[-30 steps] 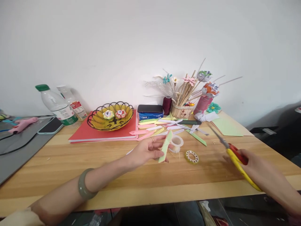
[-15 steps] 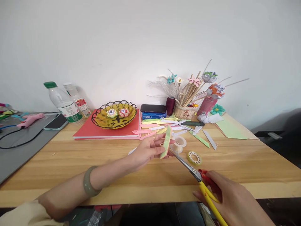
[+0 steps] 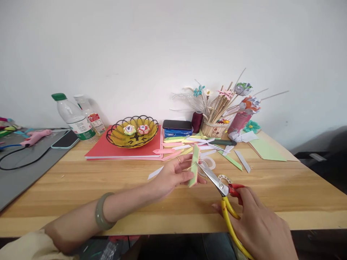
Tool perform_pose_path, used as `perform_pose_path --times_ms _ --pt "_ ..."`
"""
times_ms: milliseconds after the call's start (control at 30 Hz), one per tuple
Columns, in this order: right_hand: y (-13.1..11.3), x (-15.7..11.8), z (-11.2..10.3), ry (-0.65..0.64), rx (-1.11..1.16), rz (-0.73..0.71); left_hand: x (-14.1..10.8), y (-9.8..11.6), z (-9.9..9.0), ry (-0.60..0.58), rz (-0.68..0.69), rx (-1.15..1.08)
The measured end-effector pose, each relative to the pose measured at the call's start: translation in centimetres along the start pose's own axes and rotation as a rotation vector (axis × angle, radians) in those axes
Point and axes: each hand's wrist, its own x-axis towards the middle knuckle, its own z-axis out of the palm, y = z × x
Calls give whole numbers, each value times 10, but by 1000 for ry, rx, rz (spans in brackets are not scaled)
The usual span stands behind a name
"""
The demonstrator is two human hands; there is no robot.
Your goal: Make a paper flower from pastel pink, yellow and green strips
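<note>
My left hand [image 3: 173, 175] pinches a small stack of paper strips [image 3: 194, 168], pale green on the near face with pink behind, standing nearly upright above the table. A thin thread or wire crosses the strips near their middle. In my right hand [image 3: 257, 220] is a pair of scissors [image 3: 221, 187] with one red and one yellow handle. Their tips reach the strips around the thread; whether they touch it I cannot tell. Behind the blades a roll of tape [image 3: 210, 163] is partly covered, as is a second, smaller tape roll [image 3: 225, 178].
Paper scraps [image 3: 189, 144] lie behind my hands, with a dark green-handled tool [image 3: 223, 142] among them. A yellow basket [image 3: 130, 142] with two paper flowers rests on red paper [image 3: 93, 150]. A stick-and-flower holder [image 3: 214, 129] and bottles [image 3: 78, 124] stand by the wall.
The scissors have moved slightly left and up, so their tips now overlap the strips at the thread. The strips have turned a little more upright in my left hand.
</note>
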Motion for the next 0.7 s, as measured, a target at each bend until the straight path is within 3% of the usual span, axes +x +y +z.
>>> perform_pose_path --times_ms 167,367,700 --pt "-4 -4 -1 204 -162 -2 -3 3 6 -10 20 -25" --pt "-6 -5 0 266 -182 -32 -3 4 9 15 25 -62" --pt "4 10 -5 392 -252 -201 -3 4 4 -50 42 29"
